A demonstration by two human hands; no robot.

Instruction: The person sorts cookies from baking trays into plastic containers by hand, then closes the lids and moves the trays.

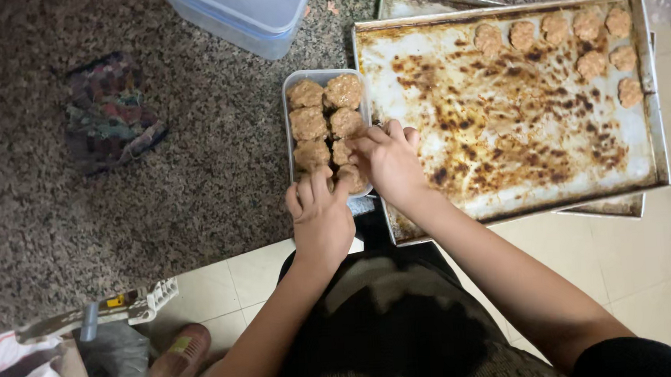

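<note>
Right hand [390, 161] hides the patty in the container [288, 107].

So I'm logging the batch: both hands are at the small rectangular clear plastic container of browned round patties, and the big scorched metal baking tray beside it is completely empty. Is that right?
Not quite. The big scorched metal baking tray is not empty: the head view shows browned round patties still clustered in its far right corner. The rest holds: the left hand and right hand are both at the small rectangular clear plastic container of patties.

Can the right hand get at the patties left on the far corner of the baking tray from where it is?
Probably yes: the right hand sits by the container, and bare tray lies between it and the patties.
</note>
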